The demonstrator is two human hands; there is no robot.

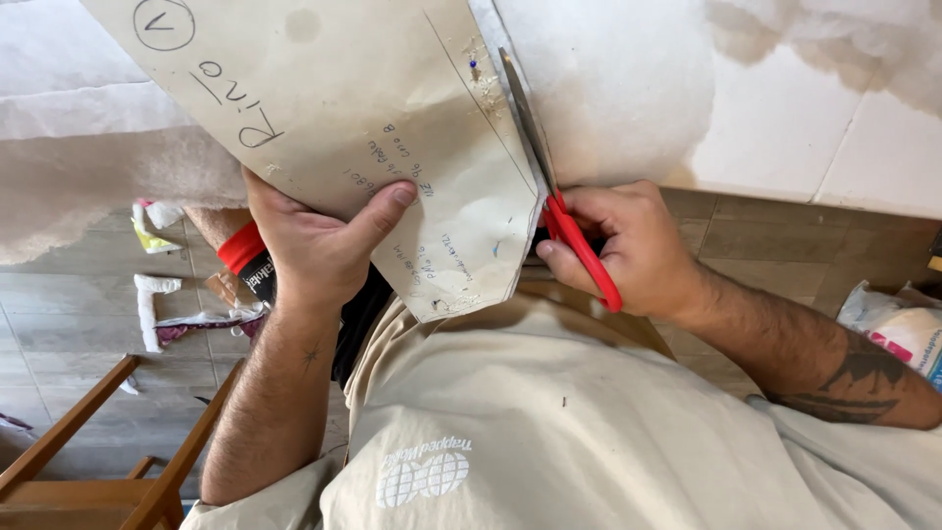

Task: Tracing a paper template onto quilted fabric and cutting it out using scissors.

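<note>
My left hand (314, 240) sits at about 8 o'clock in the view, closed on the lower edge of the brown paper pattern (373, 108), thumb pressed on top and fingers curled beneath. The pattern is a thin, light sheet of stiff paper, creased and pin-pricked in places; I judge that it bends easily and tears if pulled, so I hold it close to the cut line, where it stays flat. It lies over soft white batting (608, 79), which is limp, fluffy and compressible and gives no support of its own. A blue-headed pin (475, 67) at roughly 12 o'clock fixes the paper to the batting near the blade. The scissors (549, 186) run along the pattern's right edge, blades pointing toward 11 o'clock. My right hand (628, 245), at about 3 o'clock, is clamped on their red handles, fingers through the loops; I cannot tell how far the blades are parted. Below lies a tiled floor (88, 314) with fabric scraps (157, 294).
</note>
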